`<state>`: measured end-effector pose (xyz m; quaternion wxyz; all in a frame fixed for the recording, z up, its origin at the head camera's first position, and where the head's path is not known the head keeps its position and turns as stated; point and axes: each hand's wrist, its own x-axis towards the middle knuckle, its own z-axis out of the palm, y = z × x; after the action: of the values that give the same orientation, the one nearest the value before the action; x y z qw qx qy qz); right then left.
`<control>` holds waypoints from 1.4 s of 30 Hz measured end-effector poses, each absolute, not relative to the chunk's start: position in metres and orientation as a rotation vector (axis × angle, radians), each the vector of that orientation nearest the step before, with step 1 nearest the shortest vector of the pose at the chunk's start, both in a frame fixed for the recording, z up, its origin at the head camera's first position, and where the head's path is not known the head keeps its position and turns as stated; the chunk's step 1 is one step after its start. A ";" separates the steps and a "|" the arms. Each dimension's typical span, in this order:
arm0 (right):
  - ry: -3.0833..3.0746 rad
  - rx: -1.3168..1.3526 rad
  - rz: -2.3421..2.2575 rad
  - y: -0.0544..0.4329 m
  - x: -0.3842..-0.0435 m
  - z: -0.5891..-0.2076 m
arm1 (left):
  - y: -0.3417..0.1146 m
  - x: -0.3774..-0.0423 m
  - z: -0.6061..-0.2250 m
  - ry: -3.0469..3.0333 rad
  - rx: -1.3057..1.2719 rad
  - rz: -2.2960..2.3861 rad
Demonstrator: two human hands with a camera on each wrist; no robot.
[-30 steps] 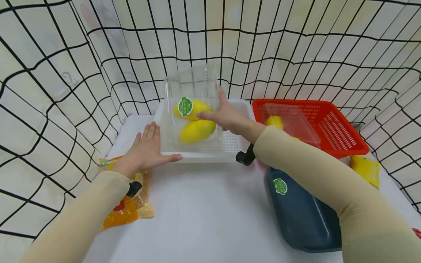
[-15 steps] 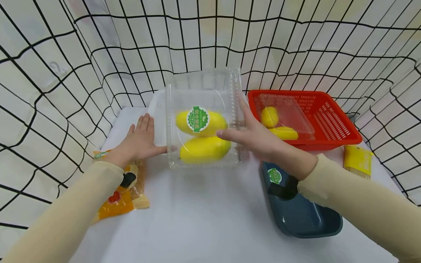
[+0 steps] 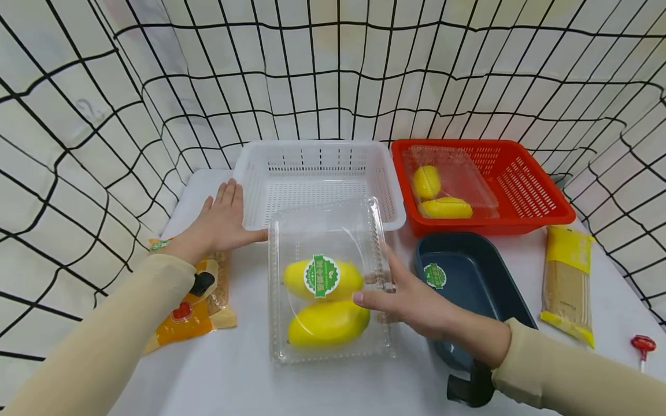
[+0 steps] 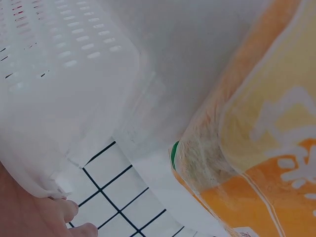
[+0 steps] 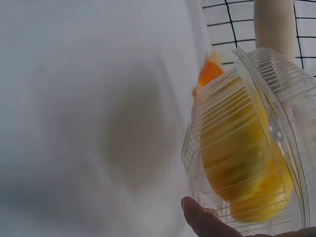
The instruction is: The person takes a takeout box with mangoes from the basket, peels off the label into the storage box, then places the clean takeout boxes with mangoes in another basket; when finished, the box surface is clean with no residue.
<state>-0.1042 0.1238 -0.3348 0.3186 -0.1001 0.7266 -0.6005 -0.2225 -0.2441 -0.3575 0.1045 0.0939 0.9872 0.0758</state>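
My right hand [image 3: 416,303] grips the right side of a clear plastic clamshell box [image 3: 328,231], thumb over the lid. Two yellow mango-like fruits [image 3: 329,325] lie inside under a green-and-white sticker [image 3: 322,276]. In the right wrist view the box [image 5: 190,163] hangs over the white table, and the thumb [image 5: 205,217] lies along its edge. My left hand [image 3: 221,222], fingers straight, rests at the left corner of a white plastic basket [image 3: 312,190]. In the left wrist view only the fingertips [image 4: 69,210] show beside the basket wall [image 4: 69,108].
A red basket [image 3: 536,222] at back right holds another clear box [image 3: 481,196] with yellow fruits. In front of it lies a dark blue tray [image 3: 473,277]. A noodle packet [image 3: 567,283] and red lollipop [image 3: 643,344] lie right; an orange bag [image 3: 189,320] lies left. Black wire mesh surrounds the table.
My right hand has brought the clamshell box from over the white basket toward me, uncovering the basket. My left hand has stayed at the basket's left corner.
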 end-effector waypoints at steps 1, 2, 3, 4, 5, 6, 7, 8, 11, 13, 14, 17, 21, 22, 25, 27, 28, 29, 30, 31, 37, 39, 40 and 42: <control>1.887 -0.249 -1.584 0.124 -0.101 -0.338 | -0.244 -0.222 -0.357 2.911 0.276 0.221; 1.866 -0.236 -1.590 0.125 -0.099 -0.341 | -0.244 -0.222 -0.357 2.910 0.273 0.221; 1.848 -0.220 -1.594 0.125 -0.096 -0.344 | -0.243 -0.222 -0.357 2.910 0.270 0.222; 1.824 -0.204 -1.601 0.126 -0.094 -0.348 | -0.243 -0.222 -0.356 2.908 0.267 0.224; 1.804 -0.189 -1.606 0.126 -0.092 -0.351 | -0.243 -0.222 -0.356 2.906 0.265 0.223; 1.779 -0.171 -1.617 0.126 -0.090 -0.355 | -0.243 -0.222 -0.355 2.905 0.264 0.224; 1.762 -0.151 -1.622 0.126 -0.089 -0.359 | -0.242 -0.222 -0.355 2.904 0.263 0.226; 1.743 -0.132 -1.628 0.126 -0.088 -0.362 | -0.242 -0.222 -0.355 2.903 0.260 0.228; 1.702 -0.089 -1.638 0.125 -0.088 -0.372 | -0.242 -0.221 -0.355 2.899 0.264 0.227; 1.683 -0.070 -1.641 0.125 -0.090 -0.377 | -0.241 -0.220 -0.355 2.897 0.264 0.235; 1.677 -0.058 -1.639 0.125 -0.091 -0.379 | -0.241 -0.220 -0.354 2.896 0.265 0.238; 1.664 -0.038 -1.638 0.125 -0.093 -0.383 | -0.241 -0.219 -0.354 2.896 0.263 0.246; 1.684 0.023 -1.615 0.126 -0.094 -0.387 | -0.241 -0.219 -0.354 2.897 0.257 0.241; 1.692 0.041 -1.608 0.126 -0.093 -0.388 | -0.241 -0.219 -0.354 2.897 0.256 0.240; 1.704 0.070 -1.598 0.127 -0.091 -0.391 | -0.242 -0.219 -0.354 2.895 0.257 0.236; 1.706 0.071 -1.600 0.128 -0.090 -0.393 | -0.242 -0.220 -0.354 2.894 0.256 0.237; 1.707 0.070 -1.601 0.129 -0.090 -0.393 | -0.242 -0.220 -0.353 2.896 0.258 0.238; 1.710 0.070 -1.600 0.129 -0.090 -0.393 | -0.241 -0.220 -0.353 2.898 0.259 0.239; 1.712 0.071 -1.597 0.130 -0.090 -0.393 | -0.241 -0.220 -0.352 2.900 0.259 0.242; 1.712 0.071 -1.594 0.131 -0.090 -0.393 | -0.241 -0.220 -0.352 2.900 0.260 0.246; 1.709 0.067 -1.565 0.135 -0.092 -0.394 | -0.241 -0.218 -0.351 2.889 0.266 0.267; 1.713 0.071 -1.555 0.136 -0.091 -0.395 | -0.241 -0.217 -0.351 2.890 0.268 0.265; 1.718 0.074 -1.549 0.136 -0.091 -0.395 | -0.242 -0.217 -0.351 2.891 0.269 0.264; 1.727 0.082 -1.540 0.136 -0.090 -0.396 | -0.242 -0.217 -0.351 2.893 0.271 0.266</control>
<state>-0.0900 0.1355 -0.3958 0.4014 0.0325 0.6832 -0.6091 -0.2167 -0.2420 -0.3509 0.1117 0.0924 0.9853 0.0907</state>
